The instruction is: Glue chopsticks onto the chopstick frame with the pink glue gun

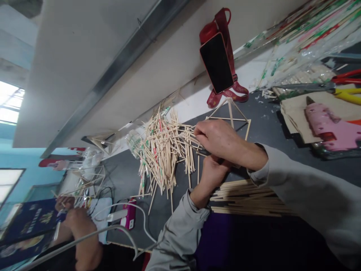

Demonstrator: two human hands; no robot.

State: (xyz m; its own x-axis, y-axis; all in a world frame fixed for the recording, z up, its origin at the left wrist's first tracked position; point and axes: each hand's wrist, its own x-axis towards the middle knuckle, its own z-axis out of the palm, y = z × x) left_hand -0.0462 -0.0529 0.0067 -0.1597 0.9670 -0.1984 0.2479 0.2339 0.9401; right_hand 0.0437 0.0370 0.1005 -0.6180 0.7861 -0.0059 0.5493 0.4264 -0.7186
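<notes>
My right hand (224, 142) reaches in from the right, its fingers curled at the right edge of a loose pile of thin wooden sticks (166, 154). What it pinches is too small to make out. Just below, my left hand (210, 175) is partly covered by the right, and its fingertips are hidden. Behind my hands stands a pyramid-like frame of glued sticks (230, 113), its lower part hidden by my right hand. Longer sticks (248, 197) lie side by side near my body.
A phone (216, 63) leans on a red bottle (208, 32). At right are a pink glue gun (331, 126) and pliers (345, 94). A magenta box (128, 214) with white cables sits left. Another person's hands (73, 218) work at far left.
</notes>
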